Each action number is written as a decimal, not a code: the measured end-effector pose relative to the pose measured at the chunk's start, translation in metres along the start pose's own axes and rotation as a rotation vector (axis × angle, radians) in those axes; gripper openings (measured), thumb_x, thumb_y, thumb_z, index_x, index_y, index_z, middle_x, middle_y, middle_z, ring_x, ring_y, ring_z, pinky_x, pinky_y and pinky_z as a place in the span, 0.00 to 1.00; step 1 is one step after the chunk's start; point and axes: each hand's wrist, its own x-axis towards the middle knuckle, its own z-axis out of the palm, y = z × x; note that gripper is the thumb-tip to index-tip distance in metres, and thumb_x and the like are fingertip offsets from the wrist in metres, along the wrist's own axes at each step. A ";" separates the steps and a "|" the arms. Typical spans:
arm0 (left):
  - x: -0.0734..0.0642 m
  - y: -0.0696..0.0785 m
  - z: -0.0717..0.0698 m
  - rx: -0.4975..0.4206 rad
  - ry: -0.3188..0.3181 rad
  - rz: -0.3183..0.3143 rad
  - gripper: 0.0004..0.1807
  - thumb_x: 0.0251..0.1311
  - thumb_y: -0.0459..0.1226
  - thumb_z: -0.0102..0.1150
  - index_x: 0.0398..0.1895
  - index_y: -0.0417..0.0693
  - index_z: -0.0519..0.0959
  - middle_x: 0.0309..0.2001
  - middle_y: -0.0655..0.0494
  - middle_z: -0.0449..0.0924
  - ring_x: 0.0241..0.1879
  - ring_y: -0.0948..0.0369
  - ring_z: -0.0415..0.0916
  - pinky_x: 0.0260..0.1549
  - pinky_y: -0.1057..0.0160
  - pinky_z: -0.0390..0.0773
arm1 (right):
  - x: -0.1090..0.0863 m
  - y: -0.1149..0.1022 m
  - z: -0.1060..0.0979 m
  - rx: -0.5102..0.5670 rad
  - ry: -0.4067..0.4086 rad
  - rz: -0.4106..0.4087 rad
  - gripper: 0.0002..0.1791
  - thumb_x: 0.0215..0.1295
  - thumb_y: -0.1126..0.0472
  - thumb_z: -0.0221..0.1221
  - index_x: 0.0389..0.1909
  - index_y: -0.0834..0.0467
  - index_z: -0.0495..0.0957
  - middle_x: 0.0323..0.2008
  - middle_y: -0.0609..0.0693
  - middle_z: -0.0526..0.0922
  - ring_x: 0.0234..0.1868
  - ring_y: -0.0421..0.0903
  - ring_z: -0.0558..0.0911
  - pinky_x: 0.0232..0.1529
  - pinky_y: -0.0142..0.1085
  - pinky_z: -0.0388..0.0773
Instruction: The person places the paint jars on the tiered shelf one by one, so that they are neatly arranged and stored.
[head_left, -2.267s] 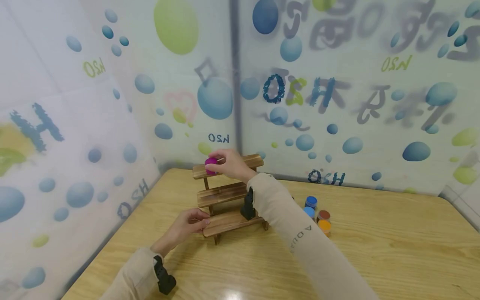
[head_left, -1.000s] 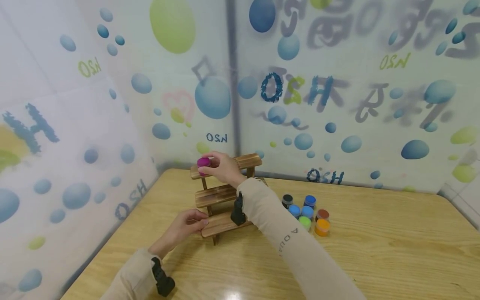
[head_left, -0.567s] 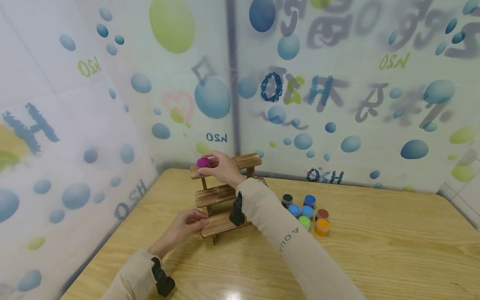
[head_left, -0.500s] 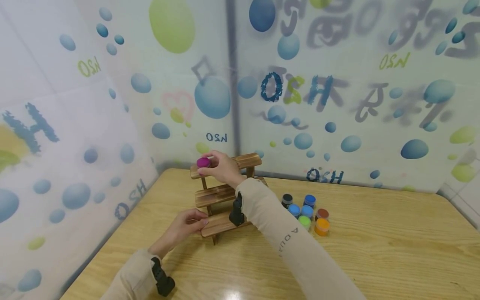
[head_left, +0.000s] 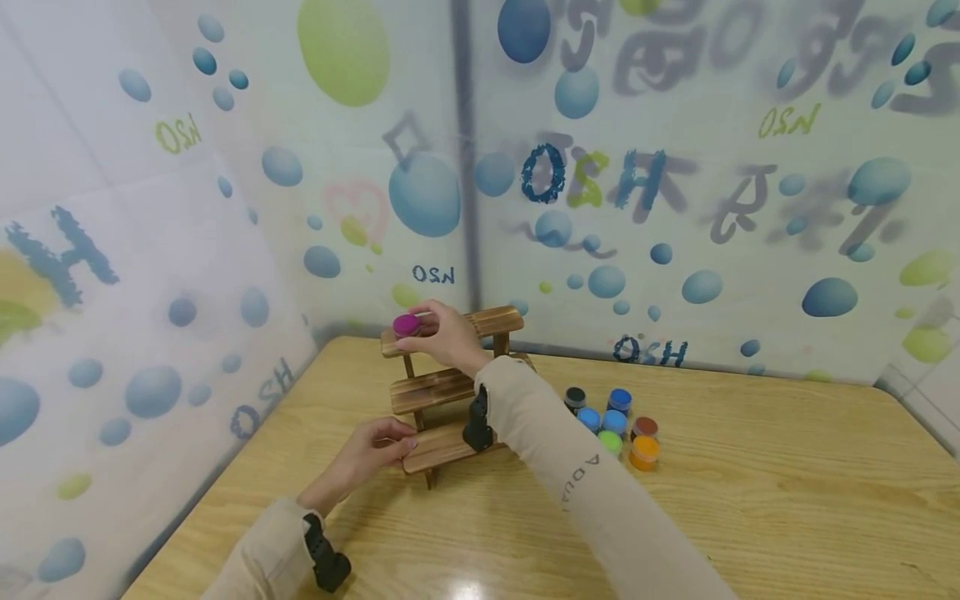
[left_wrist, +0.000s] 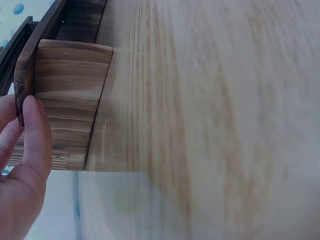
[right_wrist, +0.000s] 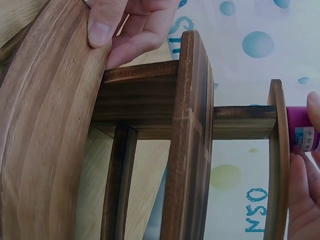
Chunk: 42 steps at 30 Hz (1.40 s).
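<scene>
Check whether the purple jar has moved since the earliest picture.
Yes, the purple jar has moved left along the top shelf, closer to its left end.

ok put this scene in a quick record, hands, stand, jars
left hand: pinches left end of bottom shelf
right hand: grips magenta jar at left end of top shelf
three-tier wooden stand: upright on the table
right of stand: black jar, dark blue jar, two light blue jars, green jar, brown jar, orange jar
</scene>
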 end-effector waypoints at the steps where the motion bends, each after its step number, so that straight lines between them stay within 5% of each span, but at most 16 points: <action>1: 0.000 0.000 0.000 0.002 0.000 0.000 0.14 0.57 0.33 0.54 0.42 0.28 0.73 0.39 0.39 0.75 0.33 0.61 0.74 0.31 0.63 0.77 | 0.000 0.000 -0.001 0.014 -0.010 -0.001 0.30 0.48 0.57 0.66 0.53 0.57 0.69 0.45 0.50 0.78 0.45 0.42 0.76 0.43 0.31 0.72; 13: 0.004 0.001 0.002 0.002 0.002 -0.003 0.15 0.57 0.33 0.55 0.42 0.28 0.73 0.39 0.40 0.75 0.33 0.60 0.75 0.31 0.63 0.78 | -0.005 -0.004 -0.025 0.034 -0.069 0.029 0.30 0.51 0.59 0.64 0.55 0.59 0.67 0.49 0.53 0.74 0.49 0.46 0.74 0.45 0.35 0.72; 23: 0.002 0.001 0.001 0.014 0.002 -0.005 0.15 0.57 0.34 0.55 0.42 0.28 0.73 0.37 0.41 0.75 0.32 0.60 0.75 0.30 0.63 0.77 | -0.016 -0.005 -0.043 0.004 -0.126 -0.090 0.20 0.54 0.61 0.62 0.48 0.61 0.72 0.45 0.54 0.77 0.44 0.44 0.76 0.42 0.32 0.73; 34: 0.001 0.001 0.003 0.013 0.002 0.001 0.15 0.57 0.34 0.55 0.42 0.28 0.73 0.38 0.41 0.75 0.33 0.60 0.75 0.30 0.63 0.77 | -0.054 0.009 -0.081 -0.085 -0.194 -0.200 0.16 0.57 0.62 0.58 0.45 0.66 0.74 0.38 0.53 0.79 0.36 0.43 0.78 0.37 0.35 0.75; 42: -0.002 0.002 0.001 0.029 0.019 -0.002 0.15 0.57 0.34 0.55 0.42 0.29 0.73 0.38 0.41 0.75 0.33 0.59 0.75 0.30 0.63 0.77 | -0.093 0.026 -0.120 -0.102 -0.213 -0.147 0.16 0.60 0.59 0.56 0.47 0.62 0.73 0.40 0.54 0.79 0.38 0.47 0.77 0.39 0.38 0.75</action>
